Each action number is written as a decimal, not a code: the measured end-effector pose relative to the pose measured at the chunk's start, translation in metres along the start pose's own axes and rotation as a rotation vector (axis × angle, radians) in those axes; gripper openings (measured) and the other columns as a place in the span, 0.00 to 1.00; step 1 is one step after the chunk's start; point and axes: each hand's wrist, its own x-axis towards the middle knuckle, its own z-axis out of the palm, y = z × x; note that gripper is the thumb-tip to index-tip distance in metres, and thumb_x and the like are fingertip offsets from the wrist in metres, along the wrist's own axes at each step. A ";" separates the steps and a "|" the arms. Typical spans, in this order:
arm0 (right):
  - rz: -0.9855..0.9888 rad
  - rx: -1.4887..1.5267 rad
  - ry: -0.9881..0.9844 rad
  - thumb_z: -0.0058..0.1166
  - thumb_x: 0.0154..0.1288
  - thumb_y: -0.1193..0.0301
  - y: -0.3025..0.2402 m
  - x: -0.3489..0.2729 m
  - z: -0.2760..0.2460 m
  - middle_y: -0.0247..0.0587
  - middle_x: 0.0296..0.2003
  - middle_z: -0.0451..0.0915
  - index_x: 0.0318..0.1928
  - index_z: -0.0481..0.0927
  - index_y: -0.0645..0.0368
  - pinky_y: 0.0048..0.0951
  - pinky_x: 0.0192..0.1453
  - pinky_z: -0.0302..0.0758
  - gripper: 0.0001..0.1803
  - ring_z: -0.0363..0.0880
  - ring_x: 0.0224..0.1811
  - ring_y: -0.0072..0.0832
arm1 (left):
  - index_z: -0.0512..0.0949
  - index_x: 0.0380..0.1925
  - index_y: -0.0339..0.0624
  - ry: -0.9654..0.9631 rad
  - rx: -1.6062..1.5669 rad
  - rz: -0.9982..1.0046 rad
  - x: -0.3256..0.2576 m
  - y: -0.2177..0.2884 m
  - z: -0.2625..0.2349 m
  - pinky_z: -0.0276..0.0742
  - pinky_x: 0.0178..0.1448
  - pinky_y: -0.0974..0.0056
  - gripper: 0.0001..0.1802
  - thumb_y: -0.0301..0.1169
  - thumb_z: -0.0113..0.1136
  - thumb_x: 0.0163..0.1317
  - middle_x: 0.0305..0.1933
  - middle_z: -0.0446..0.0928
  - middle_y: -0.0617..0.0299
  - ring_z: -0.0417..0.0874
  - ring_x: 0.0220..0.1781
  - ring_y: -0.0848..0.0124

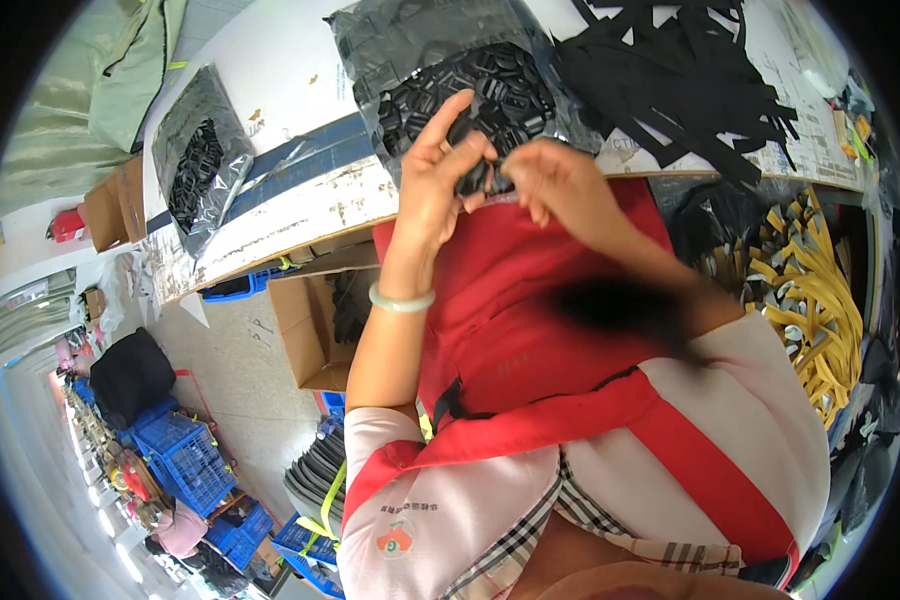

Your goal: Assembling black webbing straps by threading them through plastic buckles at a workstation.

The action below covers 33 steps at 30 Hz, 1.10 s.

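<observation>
My left hand [438,178] is raised over the table's near edge, its index finger pointing up while the thumb and lower fingers close round a small black buckle [472,180]. Just to the right, my right hand [562,188] pinches with thumb and index finger close to that piece. What sits in the pinch is too small to tell. Right behind both hands lies an open grey plastic bag [390,45] full of black plastic buckles [515,90]. A heap of flat black webbing strips [670,75] spreads over the table to the right of the bag.
A smaller clear bag of black parts [198,170] lies at the left of the white table [270,230]. Below stand an open cardboard box [305,335] and blue crates [182,455]. Yellow strips [815,300] are piled at the right. A red apron [530,290] covers my front.
</observation>
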 end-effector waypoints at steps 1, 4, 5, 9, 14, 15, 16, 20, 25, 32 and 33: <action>-0.020 0.013 0.028 0.50 0.69 0.66 -0.006 0.005 -0.005 0.29 0.24 0.73 0.43 0.77 0.60 0.15 0.22 0.67 0.10 0.70 0.19 0.13 | 0.61 0.67 0.45 -0.024 0.056 0.055 -0.010 -0.008 -0.001 0.62 0.16 0.76 0.31 0.22 0.55 0.63 0.31 0.77 0.60 0.73 0.22 0.78; 0.019 -0.129 -0.077 0.54 0.67 0.63 -0.014 0.010 -0.009 0.30 0.21 0.73 0.37 0.78 0.61 0.15 0.21 0.64 0.13 0.68 0.18 0.13 | 0.56 0.69 0.45 -0.081 0.213 0.056 -0.034 -0.025 0.009 0.63 0.16 0.76 0.37 0.20 0.57 0.61 0.31 0.78 0.60 0.72 0.21 0.80; 0.022 -0.165 -0.135 0.55 0.67 0.62 -0.012 0.009 -0.009 0.30 0.20 0.73 0.36 0.78 0.61 0.15 0.20 0.63 0.13 0.67 0.18 0.13 | 0.56 0.69 0.45 -0.062 0.253 0.044 -0.038 -0.029 0.011 0.63 0.17 0.76 0.37 0.20 0.58 0.61 0.32 0.78 0.60 0.73 0.22 0.78; 0.117 -0.065 -0.177 0.53 0.68 0.65 -0.007 0.004 -0.015 0.28 0.23 0.74 0.38 0.76 0.59 0.15 0.21 0.63 0.10 0.66 0.18 0.12 | 0.62 0.65 0.38 -0.160 -0.269 -0.118 -0.050 -0.038 -0.015 0.66 0.18 0.74 0.31 0.23 0.58 0.61 0.34 0.78 0.56 0.79 0.27 0.67; 0.204 0.194 -0.223 0.54 0.68 0.60 0.010 -0.008 -0.022 0.27 0.22 0.72 0.38 0.77 0.58 0.16 0.22 0.63 0.13 0.68 0.19 0.14 | 0.71 0.59 0.37 0.008 -0.107 -0.077 -0.067 -0.052 -0.015 0.72 0.22 0.74 0.23 0.22 0.59 0.62 0.40 0.78 0.60 0.79 0.32 0.71; 0.201 0.187 -0.210 0.54 0.68 0.60 0.010 -0.011 -0.023 0.27 0.22 0.72 0.38 0.77 0.58 0.16 0.22 0.63 0.13 0.68 0.19 0.14 | 0.72 0.58 0.37 0.039 0.169 0.021 -0.070 -0.054 -0.011 0.73 0.23 0.74 0.23 0.21 0.60 0.61 0.40 0.78 0.61 0.79 0.32 0.74; 0.300 0.261 -0.262 0.53 0.69 0.60 0.009 -0.014 -0.022 0.27 0.22 0.72 0.39 0.77 0.58 0.16 0.22 0.63 0.13 0.67 0.19 0.14 | 0.74 0.57 0.37 0.059 0.340 0.122 -0.074 -0.053 -0.004 0.75 0.26 0.74 0.23 0.17 0.59 0.59 0.43 0.77 0.61 0.78 0.33 0.75; 0.456 0.457 -0.351 0.50 0.70 0.58 0.019 -0.028 -0.016 0.28 0.23 0.72 0.38 0.77 0.58 0.17 0.22 0.65 0.15 0.68 0.19 0.15 | 0.79 0.50 0.39 -0.058 0.758 0.484 -0.075 -0.054 0.001 0.74 0.29 0.75 0.19 0.14 0.59 0.58 0.40 0.78 0.62 0.77 0.31 0.77; 0.101 -0.173 -0.102 0.51 0.69 0.63 0.003 -0.031 -0.033 0.33 0.28 0.78 0.34 0.78 0.57 0.22 0.27 0.72 0.11 0.75 0.23 0.21 | 0.81 0.41 0.33 0.062 0.019 -0.046 -0.070 -0.057 -0.006 0.71 0.27 0.73 0.09 0.21 0.60 0.60 0.34 0.78 0.61 0.77 0.29 0.75; -0.546 -1.471 0.548 0.57 0.57 0.73 -0.024 0.003 -0.150 0.34 0.38 0.78 0.44 0.81 0.50 0.35 0.50 0.74 0.13 0.76 0.44 0.36 | 0.76 0.44 0.35 -0.183 -0.702 -0.244 -0.079 -0.081 -0.038 0.68 0.24 0.71 0.13 0.33 0.56 0.66 0.51 0.75 0.53 0.72 0.29 0.70; -0.548 -1.476 0.547 0.57 0.57 0.73 -0.016 0.007 -0.160 0.34 0.38 0.78 0.44 0.81 0.50 0.35 0.50 0.74 0.13 0.76 0.44 0.36 | 0.76 0.44 0.35 -0.187 -0.706 -0.242 -0.079 -0.085 -0.039 0.68 0.24 0.71 0.13 0.33 0.56 0.66 0.51 0.75 0.53 0.72 0.29 0.70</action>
